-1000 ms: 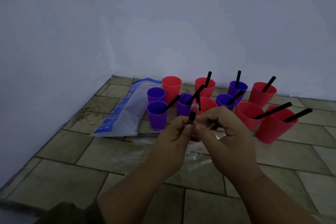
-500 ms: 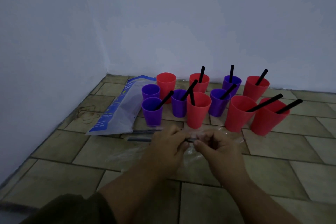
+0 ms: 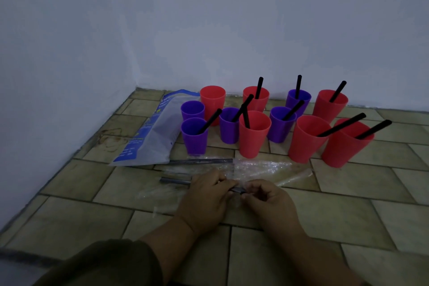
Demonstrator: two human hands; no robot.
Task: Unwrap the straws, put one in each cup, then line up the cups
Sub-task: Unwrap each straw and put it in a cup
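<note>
We are at the unwrapping step: our left hand (image 3: 204, 197) and right hand (image 3: 267, 199) meet low over the floor (image 3: 348, 204) at six o'clock, each pinched shut on the same wrapped straw (image 3: 236, 190), fingertips close together. To do it well, we should hold the film firm with one hand and slide the straw out endwise, not bend it. Just past our knuckles, toward twelve, lie two more wrapped straws (image 3: 199, 161) amid loose film (image 3: 257, 166). Farther on stand the cups (image 3: 254, 133); two at eleven o'clock lack straws. The bag (image 3: 151, 137) lies at ten.
</note>
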